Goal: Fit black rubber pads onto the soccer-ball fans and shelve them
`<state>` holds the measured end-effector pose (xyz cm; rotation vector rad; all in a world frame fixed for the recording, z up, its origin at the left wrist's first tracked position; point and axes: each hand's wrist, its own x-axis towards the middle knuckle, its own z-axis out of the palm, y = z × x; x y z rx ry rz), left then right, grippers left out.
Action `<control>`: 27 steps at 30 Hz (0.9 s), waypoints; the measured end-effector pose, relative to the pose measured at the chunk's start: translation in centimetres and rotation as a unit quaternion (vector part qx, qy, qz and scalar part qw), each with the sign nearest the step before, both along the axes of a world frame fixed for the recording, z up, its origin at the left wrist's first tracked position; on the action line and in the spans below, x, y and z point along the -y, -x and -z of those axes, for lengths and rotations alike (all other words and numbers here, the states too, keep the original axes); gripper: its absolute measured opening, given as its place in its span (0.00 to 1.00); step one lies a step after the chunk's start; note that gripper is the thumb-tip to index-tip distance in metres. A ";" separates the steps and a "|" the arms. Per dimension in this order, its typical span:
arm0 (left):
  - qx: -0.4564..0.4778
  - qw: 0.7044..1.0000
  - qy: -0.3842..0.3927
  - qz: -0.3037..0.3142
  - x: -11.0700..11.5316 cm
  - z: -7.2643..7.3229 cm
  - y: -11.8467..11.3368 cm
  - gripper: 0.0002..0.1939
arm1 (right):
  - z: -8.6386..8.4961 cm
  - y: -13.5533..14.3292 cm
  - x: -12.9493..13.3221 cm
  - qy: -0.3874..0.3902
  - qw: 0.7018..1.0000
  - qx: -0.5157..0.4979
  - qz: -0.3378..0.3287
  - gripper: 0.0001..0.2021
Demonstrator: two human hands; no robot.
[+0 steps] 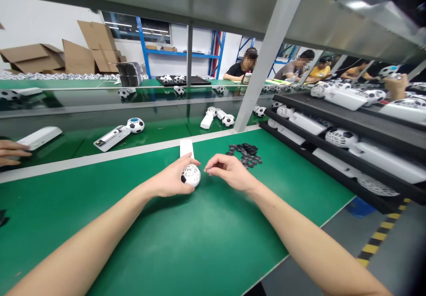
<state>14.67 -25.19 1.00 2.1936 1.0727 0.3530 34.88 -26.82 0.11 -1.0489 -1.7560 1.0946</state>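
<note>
My left hand [171, 179] grips the football-patterned ball [192, 177], white body [187, 148] beyond its fingers. Right hand [231, 171] pinched just beside; can't tell if holding anything. Ball shows a black patch [183, 179], white lattice; loose black pieces [246, 148] past right fingers look unused.

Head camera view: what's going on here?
The left hand grips the football-patterned ball of a white device at the green table. The right hand is pinched close beside it; whether it holds anything is unclear. Loose black pieces lie beyond that hand. Black trays at right hold similar devices.
</note>
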 end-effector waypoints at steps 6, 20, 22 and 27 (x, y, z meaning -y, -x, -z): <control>0.026 0.998 -0.014 0.056 0.1 0.0 0.1 0.32 | -0.1 0.5 0.6 0.015 0.999 -0.020 -0.021 0.01; 0.066 0.994 -0.064 0.060 0.5 0.4 -0.9 0.32 | 0.1 1.6 1.5 -0.153 0.981 0.119 0.002 0.05; 0.083 0.991 -0.075 0.076 0.5 0.3 -1.0 0.31 | 0.4 1.5 1.0 -0.087 0.991 0.097 0.017 0.11; 0.093 0.989 -0.071 0.094 0.5 0.2 -1.0 0.32 | 1.1 1.2 0.0 0.054 0.998 0.028 -0.025 0.18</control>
